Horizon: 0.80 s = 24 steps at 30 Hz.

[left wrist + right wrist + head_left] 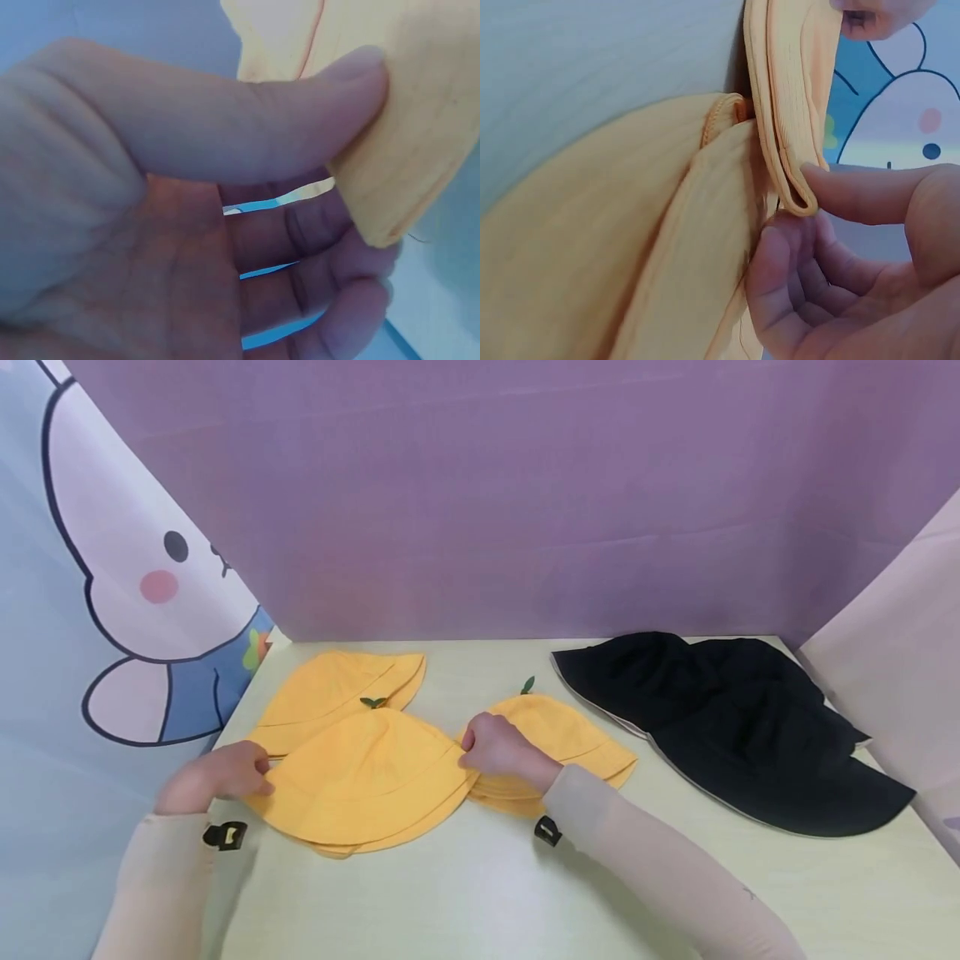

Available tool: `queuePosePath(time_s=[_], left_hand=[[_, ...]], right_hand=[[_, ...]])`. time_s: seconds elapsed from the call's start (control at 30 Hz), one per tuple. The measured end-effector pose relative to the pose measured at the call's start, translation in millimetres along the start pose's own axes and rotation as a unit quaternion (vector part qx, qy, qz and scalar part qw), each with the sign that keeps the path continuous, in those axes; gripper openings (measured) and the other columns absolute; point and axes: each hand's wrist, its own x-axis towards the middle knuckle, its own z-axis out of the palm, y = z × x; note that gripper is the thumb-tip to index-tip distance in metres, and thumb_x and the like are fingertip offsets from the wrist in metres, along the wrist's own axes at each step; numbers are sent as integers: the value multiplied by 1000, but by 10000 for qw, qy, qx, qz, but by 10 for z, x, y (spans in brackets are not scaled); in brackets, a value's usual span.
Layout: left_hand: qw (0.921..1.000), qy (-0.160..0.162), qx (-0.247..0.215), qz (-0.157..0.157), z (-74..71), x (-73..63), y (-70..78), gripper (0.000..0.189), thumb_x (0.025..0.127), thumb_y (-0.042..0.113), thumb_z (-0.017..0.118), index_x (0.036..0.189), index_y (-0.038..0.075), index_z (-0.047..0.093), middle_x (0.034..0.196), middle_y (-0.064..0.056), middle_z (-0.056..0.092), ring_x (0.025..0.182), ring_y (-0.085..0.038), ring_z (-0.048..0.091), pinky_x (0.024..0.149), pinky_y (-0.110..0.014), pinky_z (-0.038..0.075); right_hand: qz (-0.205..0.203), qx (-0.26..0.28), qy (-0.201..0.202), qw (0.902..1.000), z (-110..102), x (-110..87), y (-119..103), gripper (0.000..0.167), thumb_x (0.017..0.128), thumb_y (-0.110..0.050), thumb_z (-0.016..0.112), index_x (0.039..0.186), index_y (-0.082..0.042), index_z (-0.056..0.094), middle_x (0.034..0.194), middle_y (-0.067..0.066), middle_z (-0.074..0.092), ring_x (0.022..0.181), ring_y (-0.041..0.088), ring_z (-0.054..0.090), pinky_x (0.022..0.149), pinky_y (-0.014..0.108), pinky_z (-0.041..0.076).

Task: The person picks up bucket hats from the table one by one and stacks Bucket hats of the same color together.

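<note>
Front yellow hat [367, 777], 1: before rear-left yellow hat [318, 693]; brim ends pinched between thumb and fingers of left hand [221, 772] and right hand [504, 746]. Forearms [652, 852], 2: reaching forward, hands apart.

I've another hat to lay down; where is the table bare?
Bare table lies between the sleeves, in front of the held yellow hat, and between right sleeve and black hats. Crowded: left and middle, where left hand and right hand hold that hat among other yellow hats.

Soft light, faint shadows, bluish wrist views
</note>
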Motion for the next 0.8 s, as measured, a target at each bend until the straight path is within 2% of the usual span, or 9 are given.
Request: queuePosePath(time_s=[0.13, 0.27, 0.37, 0.5, 0.67, 0.8], left_hand=[[10000, 58, 23, 66, -87, -66, 32, 18, 91, 12, 69, 94, -4, 61, 83, -10, 53, 77, -26, 52, 68, -38, 44], [10000, 28, -33, -35, -167, -106, 108, 19, 92, 13, 69, 97, -4, 61, 84, -10, 54, 77, -26, 52, 68, -38, 44], [9999, 24, -61, 97, -210, -95, 175, 21, 93, 15, 69, 100, -3, 62, 85, -10, 54, 78, -26, 52, 68, -38, 44], [9990, 105, -86, 425, -232, -79, 278, 20, 93, 15, 69, 98, -3, 62, 85, -9, 54, 78, -26, 51, 67, -37, 43], [9986, 139, -18, 514, -257, -66, 435, 17, 94, 15, 68, 94, 0, 61, 81, -7, 53, 75, -24, 51, 65, -36, 41], [9978, 144, -2, 654, -275, -43, 567, 18, 95, 16, 68, 91, 1, 59, 78, -6, 51, 72, -23, 50, 64, -36, 40]], right_hand=[[-28, 407, -189, 9990, -52, -33, 21, 12, 89, -11, 77, 88, -6, 65, 87, 4, 61, 74, 18, 57, 68, 30, 49], [45, 756, -265, 9968, -146, -94, 41, 14, 90, -10, 77, 96, -4, 65, 91, 6, 64, 73, 19, 62, 67, 31, 54], [55, 807, -236, 9964, -236, -133, 95, 15, 91, -9, 76, 98, -3, 65, 89, 8, 64, 70, 19, 61, 65, 30, 55], [18, 863, -160, 9961, -353, -187, 184, 15, 90, -7, 76, 98, -2, 65, 88, 8, 63, 66, 20, 60, 64, 30, 55], [-72, 1083, -110, 9940, -487, -258, 275, 15, 90, -5, 75, 99, 0, 64, 88, 9, 63, 66, 22, 62, 66, 35, 57], [-175, 1128, -23, 9935, -574, -299, 399, 14, 90, -4, 74, 99, 1, 64, 87, 9, 62, 66, 21, 62, 64, 33, 56]])
